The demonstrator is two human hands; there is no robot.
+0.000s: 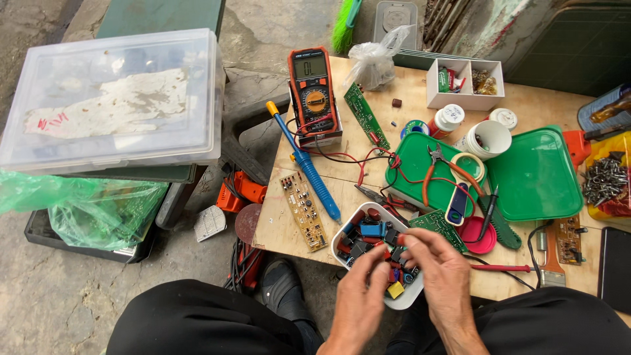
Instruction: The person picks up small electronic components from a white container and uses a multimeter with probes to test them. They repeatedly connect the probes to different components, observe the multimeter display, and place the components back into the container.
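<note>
Plastic, shallow white tray (pixel 409 299) of small coloured electronic components (pixel 368 236) sits at the wooden board's (pixel 289 227) near edge; left hand (pixel 360 289) and right hand (pixel 442 269) pinch tiny pieces. Light, rigid, slippery bits, probably best gripped by their bodies, not their thin leads.

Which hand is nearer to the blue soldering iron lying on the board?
Left. The left hand is at the near-left edge of the white tray, below the blue soldering iron. The right hand is farther right, over the tray.
</note>
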